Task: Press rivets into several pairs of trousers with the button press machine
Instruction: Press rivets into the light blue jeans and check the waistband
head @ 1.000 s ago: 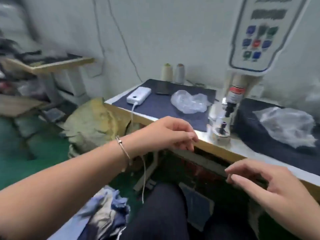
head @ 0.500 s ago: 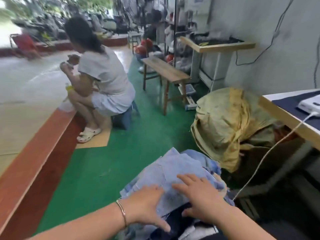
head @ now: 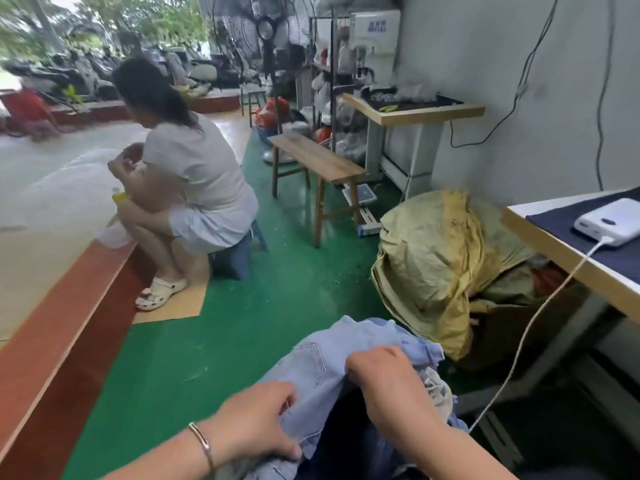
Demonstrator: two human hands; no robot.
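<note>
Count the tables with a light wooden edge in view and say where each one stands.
2. One table stands against the wall beyond the wooden bench; the other table is at the right edge, carrying a white power bank. More may be hidden outside the view.

Light blue denim trousers [head: 329,362], crumpled and raised off a heap of more denim at the bottom edge, back patch pocket facing up (its stitching plain to see), cloth bunched in both hands, pale lining showing at the right side.
</note>
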